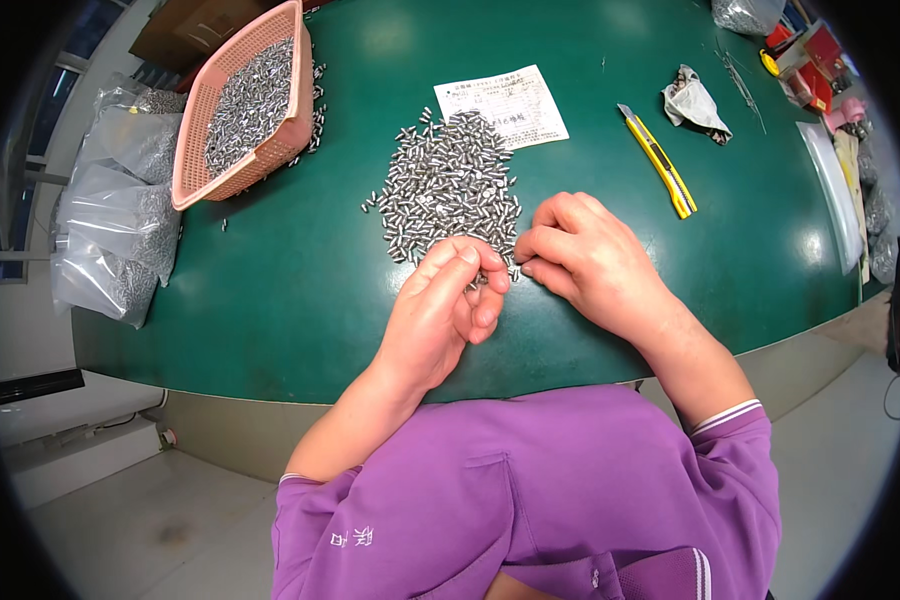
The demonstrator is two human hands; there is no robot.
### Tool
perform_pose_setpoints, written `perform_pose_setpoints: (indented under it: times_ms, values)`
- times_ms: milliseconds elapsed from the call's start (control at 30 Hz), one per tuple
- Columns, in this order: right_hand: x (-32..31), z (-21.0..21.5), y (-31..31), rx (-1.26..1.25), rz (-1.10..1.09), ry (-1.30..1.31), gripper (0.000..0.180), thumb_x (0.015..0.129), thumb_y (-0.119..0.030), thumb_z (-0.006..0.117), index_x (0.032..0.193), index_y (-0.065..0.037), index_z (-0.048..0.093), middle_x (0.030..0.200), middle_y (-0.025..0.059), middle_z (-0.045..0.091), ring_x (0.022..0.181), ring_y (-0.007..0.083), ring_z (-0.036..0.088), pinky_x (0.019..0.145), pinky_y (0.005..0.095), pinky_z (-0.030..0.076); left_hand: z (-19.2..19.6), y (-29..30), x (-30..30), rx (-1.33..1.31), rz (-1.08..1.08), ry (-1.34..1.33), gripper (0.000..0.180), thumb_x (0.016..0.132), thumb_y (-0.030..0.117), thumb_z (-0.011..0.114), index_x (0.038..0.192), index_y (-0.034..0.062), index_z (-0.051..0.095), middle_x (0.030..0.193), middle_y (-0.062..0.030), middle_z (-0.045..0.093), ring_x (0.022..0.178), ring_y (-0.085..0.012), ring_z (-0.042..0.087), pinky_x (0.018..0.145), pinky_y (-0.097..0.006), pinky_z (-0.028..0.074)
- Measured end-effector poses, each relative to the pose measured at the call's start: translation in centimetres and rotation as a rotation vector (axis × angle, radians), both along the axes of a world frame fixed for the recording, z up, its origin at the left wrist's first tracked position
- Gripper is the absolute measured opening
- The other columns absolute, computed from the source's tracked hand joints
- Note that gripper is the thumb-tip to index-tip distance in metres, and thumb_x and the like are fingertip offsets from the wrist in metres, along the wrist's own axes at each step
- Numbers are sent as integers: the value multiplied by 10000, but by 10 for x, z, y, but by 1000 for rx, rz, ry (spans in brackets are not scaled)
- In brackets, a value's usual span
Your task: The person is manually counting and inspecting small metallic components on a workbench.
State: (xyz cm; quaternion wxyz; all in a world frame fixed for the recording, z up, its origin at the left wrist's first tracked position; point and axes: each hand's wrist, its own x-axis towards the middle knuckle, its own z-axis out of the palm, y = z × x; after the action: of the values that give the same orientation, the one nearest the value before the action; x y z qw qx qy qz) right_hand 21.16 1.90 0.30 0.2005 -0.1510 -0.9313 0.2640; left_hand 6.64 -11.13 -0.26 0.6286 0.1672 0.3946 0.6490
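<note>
A heap of small, shiny metal pins [445, 190] with rounded ends lies on the green table in front of me. At its near edge my left hand [448, 300] is curled, palm turned inward, thumb against the index finger. A few metal pins [478, 282] show within the curve of its fingers. Just right of it, my right hand [590, 262] is closed in a pinch, fingertips low at the heap's near right edge. A pin or two show beside those fingertips; what sits between them is hidden.
At the far left a pink plastic basket [255, 160] full of pins stands tilted, with loose pins beside it. Clear bags of metal parts [120, 215] line the left edge. A printed card [532, 105] touches the heap. Rightward lie a yellow box cutter [660, 165] and crumpled white wrapping [695, 103].
</note>
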Motion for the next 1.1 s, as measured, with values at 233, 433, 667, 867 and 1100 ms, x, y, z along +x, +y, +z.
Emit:
perform_pose_setpoints:
  times_ms: [233,433,667,867,1100]
  values:
    - [0,-1,0,23,3,-36,101,742,-116,647,812,-87,581,848,51,516,836,253,518,726,373,454,1,2,4,-44,-51,81,162,968,181,396,983,50,489,840,-74,524,536,-78,402,422,-193,322]
    - [-1,8,0,-114,40,147,123,721,-75,673,805,-88,584,865,39,550,868,238,539,744,352,446,3,-1,6,-80,-140,154,112,949,152,463,1013,61,469,811,-26,530,532,-57,454,438,-194,347]
    - [-3,5,-1,-135,75,242,120,730,-69,673,833,-94,619,846,38,557,846,233,549,733,352,451,7,0,6,-119,-153,129,92,948,140,457,987,58,473,799,-34,529,521,-58,452,421,-195,349]
    - [-1,-2,1,-75,-15,112,137,726,-67,667,855,-90,628,860,47,555,859,244,549,737,351,456,10,1,5,-112,-126,53,160,965,181,381,935,62,483,791,-62,533,508,-79,462,405,-203,355]
    - [0,-3,1,-16,-15,9,114,740,-94,644,847,-85,608,871,56,526,849,254,524,741,369,452,10,0,3,-103,-136,43,203,970,200,358,955,54,498,800,-73,534,522,-91,467,423,-208,365]
